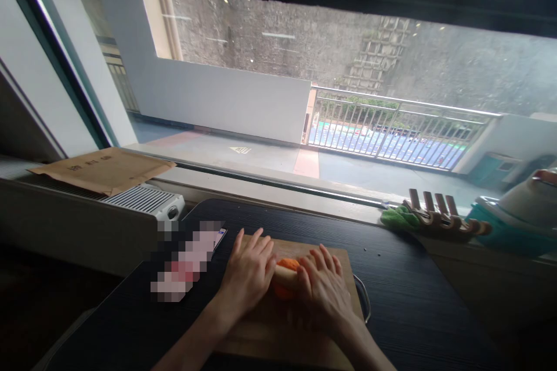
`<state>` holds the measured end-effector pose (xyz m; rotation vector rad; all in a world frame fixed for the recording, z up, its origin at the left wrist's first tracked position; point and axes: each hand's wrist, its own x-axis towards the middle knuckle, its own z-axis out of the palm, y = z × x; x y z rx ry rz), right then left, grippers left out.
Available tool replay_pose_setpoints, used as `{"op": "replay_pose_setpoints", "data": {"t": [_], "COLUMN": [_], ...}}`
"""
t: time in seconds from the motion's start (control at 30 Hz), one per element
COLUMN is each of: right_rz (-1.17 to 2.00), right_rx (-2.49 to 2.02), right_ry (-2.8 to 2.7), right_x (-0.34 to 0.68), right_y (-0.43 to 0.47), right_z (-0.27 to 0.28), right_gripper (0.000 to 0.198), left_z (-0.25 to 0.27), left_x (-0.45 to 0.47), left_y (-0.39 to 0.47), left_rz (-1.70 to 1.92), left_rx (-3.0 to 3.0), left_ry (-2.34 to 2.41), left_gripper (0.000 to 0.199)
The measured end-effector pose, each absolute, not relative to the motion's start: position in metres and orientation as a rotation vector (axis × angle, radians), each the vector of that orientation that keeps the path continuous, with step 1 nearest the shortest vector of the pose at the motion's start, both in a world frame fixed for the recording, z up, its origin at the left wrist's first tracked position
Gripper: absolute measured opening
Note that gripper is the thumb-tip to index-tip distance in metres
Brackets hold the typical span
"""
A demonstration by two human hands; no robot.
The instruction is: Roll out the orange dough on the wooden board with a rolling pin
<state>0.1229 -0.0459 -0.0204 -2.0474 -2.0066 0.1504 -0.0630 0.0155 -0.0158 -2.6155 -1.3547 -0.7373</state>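
A pale rolling pin point(285, 276) lies crosswise on top of a flattened orange lump point(288, 264) that looks like dough or modelling clay. Both rest on a wooden cutting board point(243, 327). My left hand point(249, 269) lies over the pin's left end, its fingers stretched forward and not wrapped round it. Over the right end rests my right hand point(325, 279), also with fingers extended and spread. Both ends of the pin are hidden beneath my hands. The orange lump shows in front of and behind the pin, between my hands.
A blurred-out phone-like item point(221, 237) lies left of the board on the dark table point(400, 301). The board's metal handle point(365, 298) sticks out right. Along the window ledge are a brown envelope point(104, 169), a green cloth point(399, 218), wooden-looking racks point(430, 208) and a teal container point(483, 220).
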Motion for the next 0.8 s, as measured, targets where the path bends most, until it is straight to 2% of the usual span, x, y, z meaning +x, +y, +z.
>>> {"op": "replay_pose_setpoints", "data": {"t": [0.1,0.3,0.5,0.7,0.8], "right_rz": [0.098,0.163,0.160,0.166,0.134], "right_rx": [-1.965,-2.153,-1.944,-2.147,-2.120], "right_ry": [-2.071,-1.960,-2.061,-1.957,-1.983], "right_x": [0.122,0.128,0.121,0.129,0.129], "right_y": [-0.050,-0.006,-0.049,-0.002,-0.012], "right_z": [-0.022,-0.004,-0.026,-0.002,-0.006], "right_gripper": [0.040,0.040,0.039,0.038,0.039], "left_z": [-0.024,-0.003,-0.019,-0.007,-0.009], "left_x": [-0.073,-0.048,-0.071,-0.048,-0.052], "left_y": [0.005,0.046,0.010,0.046,0.039], "left_rz": [-0.737,-0.669,-0.739,-0.677,-0.686], "left_rx": [-2.623,-2.589,-2.611,-2.554,-2.561], "left_ry": [-1.323,-1.438,-1.354,-1.505,-1.480], "left_gripper": [0.038,0.034,0.037,0.037,0.036]}}
